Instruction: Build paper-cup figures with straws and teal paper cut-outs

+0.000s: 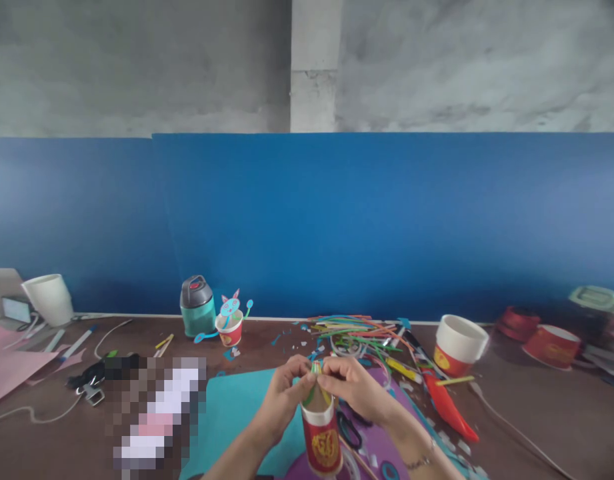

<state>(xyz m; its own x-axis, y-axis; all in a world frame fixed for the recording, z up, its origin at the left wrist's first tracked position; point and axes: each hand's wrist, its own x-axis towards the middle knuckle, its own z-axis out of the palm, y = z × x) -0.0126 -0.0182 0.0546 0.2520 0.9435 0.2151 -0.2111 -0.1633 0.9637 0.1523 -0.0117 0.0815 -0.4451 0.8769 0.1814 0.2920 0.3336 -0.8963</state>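
Note:
A red-and-white paper cup [323, 441] with a gold print stands upright at the front middle. Green and yellow strips [316, 368] rise from its mouth and come together above the rim. My left hand [291, 390] pinches them from the left, fingertips closed near the top. From the other side my right hand [355, 388] is also closed on the gathered tips, close against the left fingers. The fingers partly cover the strips, so their exact kind is unclear. Dark-handled scissors [349, 430] lie just right of the cup, on purple paper [377, 437].
Teal paper [237, 407] lies at left. Behind are a pile of coloured sticks [357, 328], a decorated small cup [230, 331] and a teal flask [197, 313]. A white-and-red cup [459, 345] and a red curved piece [449, 407] are at right. Paper scraps are scattered about.

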